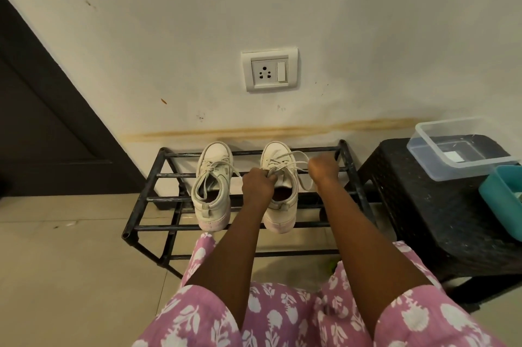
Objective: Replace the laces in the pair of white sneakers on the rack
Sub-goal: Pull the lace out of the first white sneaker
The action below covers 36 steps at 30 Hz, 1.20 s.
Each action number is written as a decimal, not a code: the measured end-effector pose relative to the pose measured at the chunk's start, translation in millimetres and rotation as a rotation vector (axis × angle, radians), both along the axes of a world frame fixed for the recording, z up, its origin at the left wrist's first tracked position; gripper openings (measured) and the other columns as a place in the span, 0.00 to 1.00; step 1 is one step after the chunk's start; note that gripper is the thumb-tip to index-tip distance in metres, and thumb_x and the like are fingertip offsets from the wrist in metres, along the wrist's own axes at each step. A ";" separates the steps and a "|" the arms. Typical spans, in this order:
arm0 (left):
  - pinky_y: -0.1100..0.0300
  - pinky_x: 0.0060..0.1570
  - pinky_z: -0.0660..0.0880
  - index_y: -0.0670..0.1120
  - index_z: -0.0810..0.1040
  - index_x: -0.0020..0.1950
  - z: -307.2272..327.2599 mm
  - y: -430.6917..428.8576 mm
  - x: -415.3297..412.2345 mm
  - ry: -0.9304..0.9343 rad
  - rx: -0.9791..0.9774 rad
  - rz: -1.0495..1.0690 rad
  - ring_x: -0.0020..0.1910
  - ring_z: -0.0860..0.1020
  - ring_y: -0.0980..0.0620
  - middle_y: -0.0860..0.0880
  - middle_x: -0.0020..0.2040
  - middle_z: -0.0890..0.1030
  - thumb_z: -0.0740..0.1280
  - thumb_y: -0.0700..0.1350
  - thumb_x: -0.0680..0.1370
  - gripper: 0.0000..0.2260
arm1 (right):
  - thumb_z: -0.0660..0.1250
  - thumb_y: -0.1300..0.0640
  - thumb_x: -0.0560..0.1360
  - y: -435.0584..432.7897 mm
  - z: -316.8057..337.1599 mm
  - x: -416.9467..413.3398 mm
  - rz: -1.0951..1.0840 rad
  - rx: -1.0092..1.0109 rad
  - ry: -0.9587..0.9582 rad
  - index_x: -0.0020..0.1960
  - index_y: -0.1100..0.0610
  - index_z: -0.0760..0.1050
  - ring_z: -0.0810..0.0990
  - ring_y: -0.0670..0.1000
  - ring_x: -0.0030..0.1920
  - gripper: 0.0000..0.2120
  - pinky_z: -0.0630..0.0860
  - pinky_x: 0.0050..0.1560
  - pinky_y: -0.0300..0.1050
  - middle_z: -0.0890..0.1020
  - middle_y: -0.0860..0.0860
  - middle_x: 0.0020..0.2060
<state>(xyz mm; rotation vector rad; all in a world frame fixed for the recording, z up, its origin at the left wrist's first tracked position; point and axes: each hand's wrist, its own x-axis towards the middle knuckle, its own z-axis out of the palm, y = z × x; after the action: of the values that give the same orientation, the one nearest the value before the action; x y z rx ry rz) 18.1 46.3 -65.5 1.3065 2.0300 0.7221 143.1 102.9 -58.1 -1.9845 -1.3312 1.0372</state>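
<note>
A black metal rack (163,226) is seen against a stained wall, with a dark stool (423,205) just beside it. On the rack's top bars the pair of white sneakers is set side by side, toes to the wall: the sneaker nearer the stool (278,156) is being worked on, while the other sneaker (211,185) is left laced and untouched.

The left hand (258,181) is clenched over the laced throat of the near-stool sneaker, where the crossings of the lace (296,152) appear to be gripped. The right hand (323,167) is closed in a fist, with a loop of the same lace drawn out toward it – the fingertips themselves are hidden.

The shoe is judged light and fairly stiff in the sole but soft in the upper, so it is likely to slide or tip on the open bars (nothing holds it there but the left hand). The lace – thin, limp, slightly grippy cotton by the look of it – is best pinched close to an eyelet and pulled out one crossing at a time.
</note>
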 end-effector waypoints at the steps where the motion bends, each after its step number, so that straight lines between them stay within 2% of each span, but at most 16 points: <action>1: 0.58 0.38 0.63 0.31 0.79 0.49 0.1 -0.3 -0.4 0.002 0.002 0.001 0.48 0.78 0.38 0.33 0.46 0.80 0.64 0.44 0.78 0.15 | 0.57 0.63 0.77 -0.6 2.3 -5.0 0.045 0.064 -0.075 0.61 0.63 0.74 0.75 0.60 0.59 0.15 0.73 0.58 0.52 0.75 0.61 0.60; 4: 0.56 0.39 0.67 0.32 0.80 0.50 -1.2 0.6 -0.7 -0.001 -0.002 0.007 0.48 0.78 0.38 0.33 0.47 0.81 0.64 0.44 0.78 0.14 | 0.63 0.59 0.74 -3.1 8.1 -17.5 0.266 0.256 -0.225 0.56 0.55 0.80 0.71 0.58 0.62 0.12 0.70 0.62 0.55 0.73 0.55 0.62; 7: 0.56 0.41 0.69 0.34 0.80 0.51 -2.1 1.8 0.0 0.012 -0.013 0.007 0.50 0.78 0.39 0.35 0.48 0.81 0.63 0.46 0.79 0.15 | 0.64 0.57 0.74 -10.0 8.3 -27.1 0.485 0.276 -0.476 0.54 0.55 0.81 0.69 0.57 0.63 0.11 0.66 0.62 0.52 0.73 0.54 0.61; 9: 0.55 0.42 0.70 0.34 0.80 0.51 -2.8 2.2 0.2 0.019 -0.004 0.006 0.50 0.78 0.38 0.35 0.48 0.81 0.62 0.46 0.79 0.16 | 0.61 0.57 0.76 -13.1 6.9 -30.4 0.561 0.329 -0.642 0.57 0.56 0.79 0.68 0.57 0.63 0.12 0.65 0.62 0.53 0.73 0.54 0.61; 10: 0.55 0.42 0.70 0.34 0.80 0.51 -3.0 2.0 0.2 0.021 -0.001 0.006 0.50 0.79 0.38 0.35 0.48 0.81 0.62 0.47 0.79 0.16 | 0.61 0.57 0.77 -13.7 6.8 -30.9 0.564 0.356 -0.663 0.58 0.56 0.79 0.67 0.57 0.64 0.13 0.65 0.63 0.53 0.73 0.53 0.61; 14: 0.56 0.41 0.68 0.33 0.80 0.50 -3.3 1.7 1.0 0.028 0.004 0.012 0.50 0.78 0.39 0.34 0.48 0.81 0.63 0.45 0.79 0.15 | 0.60 0.58 0.76 -14.0 9.5 -26.9 0.415 0.367 -0.569 0.56 0.58 0.79 0.68 0.55 0.64 0.12 0.65 0.62 0.52 0.73 0.52 0.61; 21: 0.57 0.39 0.65 0.31 0.79 0.50 -1.7 0.5 0.2 0.025 0.008 0.009 0.49 0.78 0.38 0.33 0.47 0.80 0.63 0.43 0.78 0.14 | 0.57 0.59 0.79 -7.9 17.4 -8.2 0.125 0.327 -0.462 0.57 0.64 0.75 0.72 0.59 0.60 0.13 0.70 0.61 0.57 0.70 0.58 0.61; 28: 0.58 0.39 0.64 0.32 0.80 0.49 -1.2 -0.1 0.9 0.003 0.012 0.014 0.48 0.78 0.38 0.34 0.46 0.80 0.63 0.43 0.78 0.14 | 0.57 0.59 0.80 0.9 19.6 18.0 -0.276 0.135 -0.234 0.60 0.63 0.73 0.71 0.60 0.60 0.13 0.70 0.62 0.54 0.69 0.58 0.63; 30: 0.58 0.39 0.64 0.31 0.79 0.49 -1.0 -0.3 1.1 0.003 0.015 0.018 0.48 0.78 0.38 0.33 0.46 0.80 0.63 0.43 0.78 0.14 | 0.58 0.59 0.79 1.3 18.1 16.5 -0.200 0.113 -0.310 0.60 0.62 0.73 0.70 0.60 0.62 0.13 0.68 0.63 0.56 0.68 0.58 0.65; 32: 0.58 0.39 0.64 0.31 0.79 0.50 -0.9 -0.2 1.5 0.006 0.014 0.018 0.49 0.78 0.38 0.33 0.47 0.80 0.63 0.43 0.78 0.14 | 0.62 0.58 0.77 0.4 17.3 9.8 0.009 0.183 -0.360 0.60 0.59 0.75 0.68 0.60 0.64 0.13 0.66 0.65 0.57 0.67 0.57 0.65; 35: 0.58 0.40 0.65 0.33 0.80 0.52 -1.1 0.0 1.7 0.024 0.006 0.013 0.50 0.78 0.39 0.34 0.48 0.81 0.63 0.44 0.78 0.14 | 0.68 0.56 0.72 -5.6 15.7 -6.9 0.359 0.277 -0.298 0.55 0.53 0.80 0.66 0.57 0.65 0.12 0.64 0.66 0.55 0.68 0.54 0.63; 36: 0.58 0.40 0.65 0.33 0.80 0.52 -1.3 0.1 1.6 0.029 0.004 0.015 0.50 0.78 0.39 0.35 0.48 0.81 0.62 0.44 0.78 0.14 | 0.69 0.55 0.72 -8.6 13.8 -12.8 0.442 0.277 -0.332 0.55 0.52 0.81 0.64 0.57 0.65 0.12 0.63 0.66 0.54 0.69 0.53 0.63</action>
<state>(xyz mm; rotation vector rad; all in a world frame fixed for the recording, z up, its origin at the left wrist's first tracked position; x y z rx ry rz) 19.7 46.4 -66.8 1.3131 2.0644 0.7179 130.3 94.4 -44.3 -1.7417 -2.0390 0.6645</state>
